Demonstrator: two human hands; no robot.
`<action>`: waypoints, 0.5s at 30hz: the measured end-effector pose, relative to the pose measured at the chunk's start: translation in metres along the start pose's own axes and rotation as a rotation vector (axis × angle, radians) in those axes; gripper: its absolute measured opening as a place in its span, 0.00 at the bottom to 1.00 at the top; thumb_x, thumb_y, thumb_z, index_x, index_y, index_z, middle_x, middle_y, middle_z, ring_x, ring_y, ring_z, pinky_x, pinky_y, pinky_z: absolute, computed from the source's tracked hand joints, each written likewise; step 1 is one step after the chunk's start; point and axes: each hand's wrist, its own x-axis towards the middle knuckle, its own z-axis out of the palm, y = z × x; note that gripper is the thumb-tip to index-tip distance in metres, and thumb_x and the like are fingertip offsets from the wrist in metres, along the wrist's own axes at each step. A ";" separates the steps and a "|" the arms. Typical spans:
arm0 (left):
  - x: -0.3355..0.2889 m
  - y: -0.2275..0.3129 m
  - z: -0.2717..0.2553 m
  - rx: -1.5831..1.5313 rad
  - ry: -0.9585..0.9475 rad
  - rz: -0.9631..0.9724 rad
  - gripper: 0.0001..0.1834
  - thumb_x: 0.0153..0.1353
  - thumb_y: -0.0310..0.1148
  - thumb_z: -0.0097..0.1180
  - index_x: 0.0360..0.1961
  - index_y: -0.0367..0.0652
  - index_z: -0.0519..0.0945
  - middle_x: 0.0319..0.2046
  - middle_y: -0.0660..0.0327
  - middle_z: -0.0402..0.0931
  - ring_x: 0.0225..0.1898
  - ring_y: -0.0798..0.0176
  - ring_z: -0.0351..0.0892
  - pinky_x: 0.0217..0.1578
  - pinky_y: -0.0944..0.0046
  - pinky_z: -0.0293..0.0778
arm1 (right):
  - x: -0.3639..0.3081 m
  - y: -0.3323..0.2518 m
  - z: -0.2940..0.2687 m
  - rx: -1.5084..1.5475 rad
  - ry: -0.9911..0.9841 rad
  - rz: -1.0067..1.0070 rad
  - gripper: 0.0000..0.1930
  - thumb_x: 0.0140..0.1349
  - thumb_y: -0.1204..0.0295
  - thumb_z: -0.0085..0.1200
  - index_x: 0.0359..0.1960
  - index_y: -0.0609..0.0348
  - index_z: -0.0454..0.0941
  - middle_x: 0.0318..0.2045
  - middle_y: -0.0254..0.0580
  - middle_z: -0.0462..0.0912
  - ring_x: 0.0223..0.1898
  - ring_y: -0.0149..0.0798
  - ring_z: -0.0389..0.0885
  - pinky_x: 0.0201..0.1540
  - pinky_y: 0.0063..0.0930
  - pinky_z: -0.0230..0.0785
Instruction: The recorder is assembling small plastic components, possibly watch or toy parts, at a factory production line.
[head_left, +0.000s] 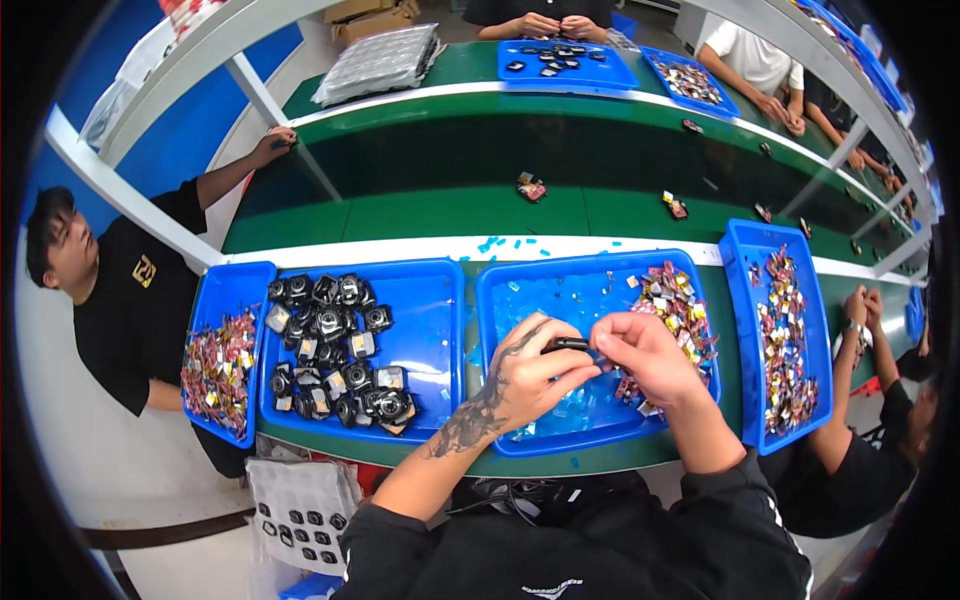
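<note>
My left hand (pixel 533 372) is closed round a small black part (pixel 570 344), likely one of the camera-like units. Close beside it, my right hand (pixel 648 350) is pinched at the part's right end; whatever sits between its fingertips is hidden. Both hands are above a blue tray (pixel 488 300) strewn with small blue film pieces (pixel 570 410). Along that tray's right side lies a heap of small circuit boards (pixel 672 300) with red, yellow and silver bits. To the left, a second blue tray (pixel 430 300) has many black camera-like units (pixel 330 322) piled in it.
Blue trays of circuit boards stand at far left (pixel 262 290) and right (pixel 735 260). Beyond runs a green conveyor belt (pixel 420 190) carrying scattered boards (pixel 531 187). White frame posts (pixel 130 190) rise around the bench. A person (pixel 130 290) stands at left; others work across and at right.
</note>
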 end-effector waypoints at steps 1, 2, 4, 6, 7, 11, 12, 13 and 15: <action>0.000 0.001 0.001 0.000 0.024 -0.035 0.09 0.44 0.28 0.73 0.29 0.43 0.86 0.33 0.59 0.79 0.35 0.57 0.77 0.34 0.61 0.74 | -0.001 0.001 0.001 -0.009 0.018 0.002 0.09 0.67 0.67 0.56 0.34 0.60 0.80 0.32 0.32 0.81 0.32 0.24 0.77 0.36 0.20 0.69; 0.000 0.001 0.002 0.005 0.041 -0.075 0.09 0.44 0.28 0.73 0.29 0.42 0.86 0.33 0.59 0.79 0.35 0.57 0.78 0.34 0.61 0.74 | 0.000 0.001 0.002 0.018 0.029 -0.006 0.07 0.66 0.69 0.56 0.35 0.61 0.79 0.32 0.32 0.81 0.32 0.24 0.77 0.35 0.19 0.70; -0.001 0.000 0.002 -0.033 0.042 -0.105 0.08 0.45 0.26 0.72 0.29 0.42 0.85 0.32 0.58 0.79 0.36 0.57 0.79 0.35 0.61 0.75 | 0.000 0.001 0.003 0.043 0.037 -0.018 0.06 0.65 0.71 0.56 0.36 0.62 0.78 0.32 0.32 0.80 0.31 0.25 0.77 0.35 0.18 0.71; -0.003 -0.001 0.002 -0.190 0.072 -0.197 0.07 0.48 0.23 0.70 0.30 0.40 0.85 0.34 0.58 0.79 0.36 0.60 0.79 0.35 0.64 0.75 | -0.001 0.000 0.004 -0.817 0.253 -0.412 0.06 0.66 0.76 0.53 0.41 0.64 0.78 0.34 0.35 0.80 0.33 0.26 0.78 0.36 0.20 0.73; -0.004 -0.001 0.003 -0.276 0.085 -0.265 0.06 0.51 0.22 0.67 0.31 0.38 0.84 0.35 0.58 0.78 0.36 0.65 0.79 0.35 0.67 0.75 | -0.001 -0.001 0.005 -1.237 0.351 -0.575 0.08 0.66 0.78 0.52 0.44 0.65 0.79 0.35 0.36 0.80 0.34 0.26 0.79 0.36 0.21 0.74; -0.006 -0.004 0.002 -0.418 0.061 -0.471 0.04 0.56 0.26 0.65 0.33 0.38 0.84 0.35 0.58 0.77 0.32 0.68 0.79 0.30 0.70 0.74 | -0.005 0.003 0.013 -0.455 0.347 -0.213 0.08 0.64 0.77 0.56 0.43 0.65 0.81 0.33 0.38 0.81 0.34 0.28 0.80 0.35 0.23 0.74; -0.007 -0.005 0.002 -0.421 0.065 -0.466 0.04 0.56 0.26 0.65 0.33 0.38 0.84 0.35 0.58 0.77 0.32 0.68 0.79 0.30 0.70 0.74 | -0.006 0.005 0.015 -0.397 0.295 -0.263 0.07 0.64 0.77 0.55 0.42 0.66 0.81 0.34 0.38 0.81 0.34 0.27 0.80 0.34 0.21 0.73; -0.007 -0.006 0.003 -0.436 0.037 -0.457 0.04 0.57 0.26 0.63 0.33 0.37 0.84 0.37 0.57 0.77 0.33 0.68 0.79 0.30 0.69 0.74 | -0.005 0.007 0.019 -0.338 0.245 -0.313 0.07 0.64 0.78 0.55 0.41 0.67 0.81 0.35 0.38 0.80 0.34 0.26 0.80 0.34 0.20 0.73; -0.007 -0.007 0.005 -0.455 -0.027 -0.385 0.10 0.63 0.23 0.56 0.46 0.38 0.78 0.41 0.55 0.76 0.35 0.69 0.78 0.34 0.70 0.74 | -0.004 0.008 0.027 -0.180 0.221 -0.380 0.05 0.65 0.80 0.53 0.38 0.67 0.80 0.37 0.38 0.79 0.36 0.25 0.78 0.36 0.19 0.72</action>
